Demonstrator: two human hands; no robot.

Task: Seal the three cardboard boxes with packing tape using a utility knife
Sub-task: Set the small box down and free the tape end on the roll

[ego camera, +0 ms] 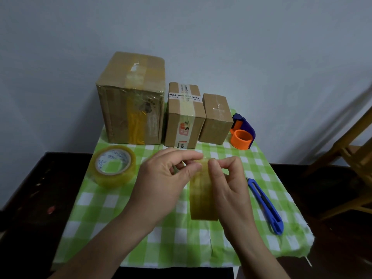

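Currently left hand (161,178) and right hand (231,184) each pinch the top of an upright tape roll (203,198), near centre; utility knife (265,204) lies on the checked cloth (100,218), just right.

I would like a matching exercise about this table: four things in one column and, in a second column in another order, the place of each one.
Things
1. knife
2. tape dispenser
3. flat tape roll
4. upright tape roll

Places
a. pinched by the left hand and the right hand
b. right of the smallest box
c. on the cloth, right of the right hand
d. in front of the largest box

Pairs: 1-c, 2-b, 3-d, 4-a
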